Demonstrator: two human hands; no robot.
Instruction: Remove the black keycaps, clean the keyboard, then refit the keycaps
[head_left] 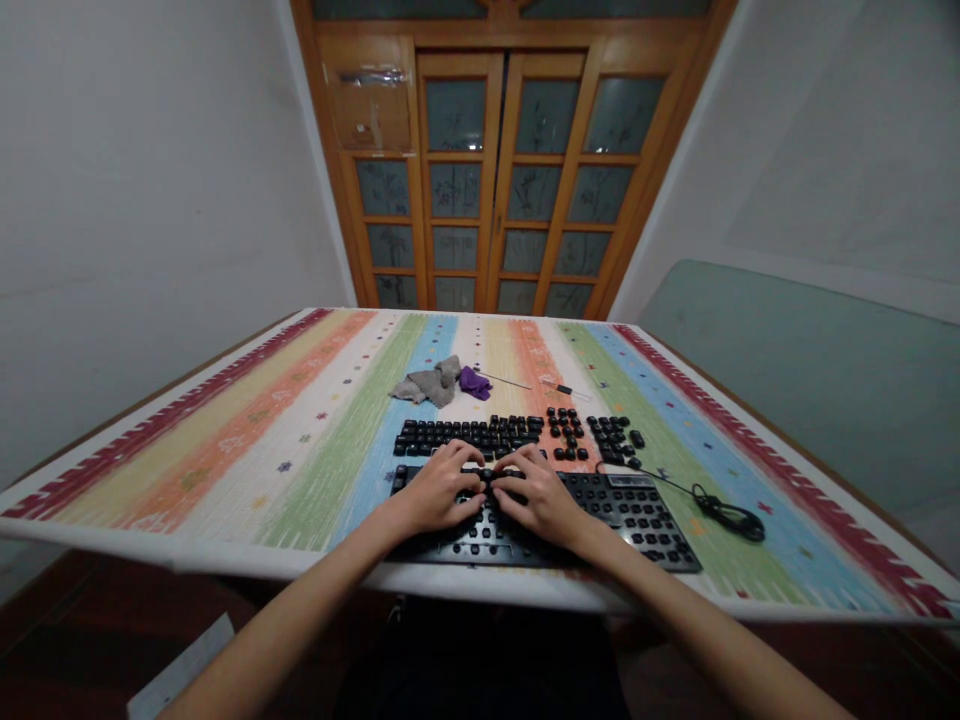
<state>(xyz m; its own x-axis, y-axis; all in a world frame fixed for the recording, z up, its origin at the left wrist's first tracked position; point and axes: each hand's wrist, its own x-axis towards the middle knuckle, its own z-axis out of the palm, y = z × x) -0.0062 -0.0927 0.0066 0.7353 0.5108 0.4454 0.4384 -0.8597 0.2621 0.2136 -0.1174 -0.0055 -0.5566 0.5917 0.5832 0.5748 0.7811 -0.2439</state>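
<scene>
A black keyboard (pixel 652 525) lies at the table's near edge, with most of its keycaps off and the switch posts showing. My left hand (pixel 444 490) and my right hand (pixel 541 494) meet over its upper middle, fingers curled. Between their fingertips is a small black keycap (pixel 487 475), pinched from both sides at the top row. Whether it sits fully down on its post cannot be made out. Behind the keyboard, loose keycaps (pixel 469 435) are laid out in rows, with further groups of keycaps (pixel 566 430) to the right. My palms and wrists hide part of the keyboard.
A coiled black cable (pixel 727 515) lies to the right. Farther back are a grey cloth (pixel 431 383), a purple cloth (pixel 475 382), a thin rod (pixel 506 380) and a small black-ended tool (pixel 564 389). A striped tablecloth (pixel 300 430) covers the table; glazed wooden doors (pixel 495 190) stand beyond.
</scene>
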